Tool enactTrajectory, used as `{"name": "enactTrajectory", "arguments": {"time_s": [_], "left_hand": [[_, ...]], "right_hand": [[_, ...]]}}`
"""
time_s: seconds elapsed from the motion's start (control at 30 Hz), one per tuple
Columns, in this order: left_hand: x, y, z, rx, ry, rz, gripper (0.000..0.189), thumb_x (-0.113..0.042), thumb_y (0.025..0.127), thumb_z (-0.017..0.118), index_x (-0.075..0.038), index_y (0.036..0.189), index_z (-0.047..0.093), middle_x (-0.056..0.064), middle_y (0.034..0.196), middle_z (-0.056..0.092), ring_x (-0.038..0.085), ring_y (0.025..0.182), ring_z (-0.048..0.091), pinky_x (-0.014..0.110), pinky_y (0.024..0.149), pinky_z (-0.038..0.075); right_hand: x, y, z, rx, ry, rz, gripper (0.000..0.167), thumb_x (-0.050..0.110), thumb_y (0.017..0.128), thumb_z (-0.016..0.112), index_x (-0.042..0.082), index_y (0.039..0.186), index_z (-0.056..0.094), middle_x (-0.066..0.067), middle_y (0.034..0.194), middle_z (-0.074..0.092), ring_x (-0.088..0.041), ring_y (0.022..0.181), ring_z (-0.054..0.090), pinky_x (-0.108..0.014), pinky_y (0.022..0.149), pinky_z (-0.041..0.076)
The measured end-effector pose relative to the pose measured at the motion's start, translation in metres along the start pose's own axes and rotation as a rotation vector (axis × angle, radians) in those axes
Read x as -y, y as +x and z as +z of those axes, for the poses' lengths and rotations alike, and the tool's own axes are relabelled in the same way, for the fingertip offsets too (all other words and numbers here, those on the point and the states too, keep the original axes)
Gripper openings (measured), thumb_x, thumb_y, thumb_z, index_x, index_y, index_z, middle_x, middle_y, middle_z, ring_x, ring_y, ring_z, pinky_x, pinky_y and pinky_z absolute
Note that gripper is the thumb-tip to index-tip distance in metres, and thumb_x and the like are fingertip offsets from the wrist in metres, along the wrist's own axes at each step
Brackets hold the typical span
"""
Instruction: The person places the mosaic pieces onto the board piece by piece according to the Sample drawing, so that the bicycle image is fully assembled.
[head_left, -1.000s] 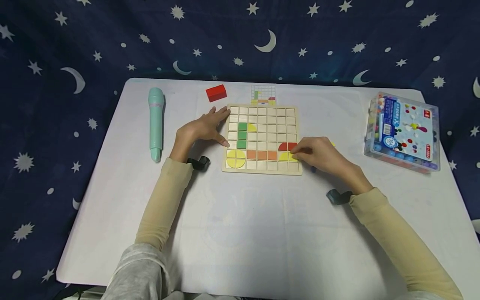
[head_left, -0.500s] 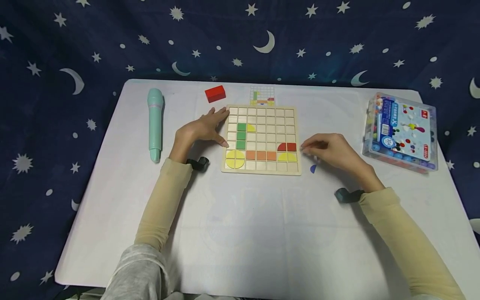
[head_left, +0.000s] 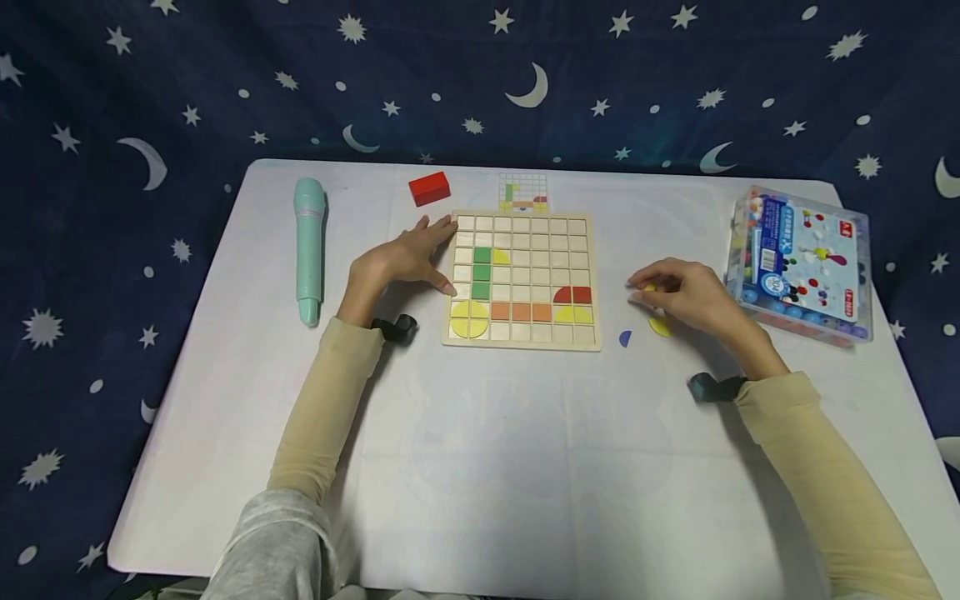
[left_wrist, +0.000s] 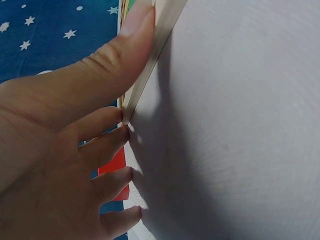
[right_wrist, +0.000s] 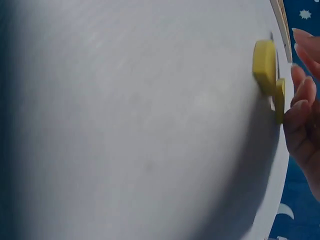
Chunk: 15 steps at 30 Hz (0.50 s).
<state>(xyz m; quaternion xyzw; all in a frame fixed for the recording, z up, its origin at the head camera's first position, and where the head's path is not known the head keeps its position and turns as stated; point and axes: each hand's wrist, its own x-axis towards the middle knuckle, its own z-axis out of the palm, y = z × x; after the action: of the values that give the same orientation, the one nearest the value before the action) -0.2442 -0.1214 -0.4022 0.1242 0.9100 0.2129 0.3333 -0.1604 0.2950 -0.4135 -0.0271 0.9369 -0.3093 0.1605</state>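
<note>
A wooden grid board lies on the white table. Set into its squares are green tiles, orange tiles, red tiles and several yellow rounded tiles. At the board's left edge rests my left hand, fingers spread and thumb against the rim; the left wrist view shows the thumb on the wooden rim. My right hand hovers right of the board with nothing in its fingers, over loose yellow pieces. Beside them lies a small blue half-round piece.
A small pattern card lies at the board's far edge, a red block to its left. Farther left is a mint-green microphone-shaped object. A clear plastic box of colourful parts stands at the right.
My right hand has left the yellow tile at the board's right side and moved right, over the loose pieces, uncovering the blue piece. My left hand has stayed at the board's edge.
</note>
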Motion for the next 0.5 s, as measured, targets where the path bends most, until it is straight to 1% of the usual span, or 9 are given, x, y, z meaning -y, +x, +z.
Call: {"name": "enactTrajectory", "arguments": {"time_s": [0.13,0.3,0.5], "left_hand": [[0.0008,0.0007,0.0008,0.0,-0.004,-0.001,0.116,-0.029,0.08,0.089,-0.028,0.167,0.012,-0.007,0.175,0.0,0.024,0.161,-0.011,0.067,0.125,0.007],[0.0012,0.0005,0.001,-0.001,-0.005,0.002,0.116,-0.028,0.08,0.089,-0.027,0.167,0.012,-0.006,0.175,0.0,0.024,0.161,-0.011,0.066,0.126,0.006],[0.0003,0.0004,0.0009,0.002,0.001,0.005,0.116,-0.028,0.08,0.088,-0.026,0.167,0.011,-0.006,0.175,-0.001,0.024,0.161,-0.012,0.066,0.126,0.006]], "right_hand": [[-0.0057,0.0007,-0.0014,-0.023,-0.01,0.01,0.036,0.026,0.097,0.072,0.008,0.129,0.069,-0.016,0.121,0.062,-0.028,0.097,0.048,-0.027,0.072,0.041],[-0.0101,0.0027,-0.0018,-0.024,-0.012,0.03,0.043,0.026,0.097,0.073,0.005,0.134,0.064,-0.018,0.12,0.056,-0.03,0.1,0.048,-0.031,0.078,0.04],[-0.0119,0.0032,-0.0032,-0.019,-0.021,0.049,0.044,0.024,0.097,0.072,0.002,0.134,0.063,-0.019,0.117,0.054,-0.03,0.099,0.048,-0.027,0.075,0.04]]}}
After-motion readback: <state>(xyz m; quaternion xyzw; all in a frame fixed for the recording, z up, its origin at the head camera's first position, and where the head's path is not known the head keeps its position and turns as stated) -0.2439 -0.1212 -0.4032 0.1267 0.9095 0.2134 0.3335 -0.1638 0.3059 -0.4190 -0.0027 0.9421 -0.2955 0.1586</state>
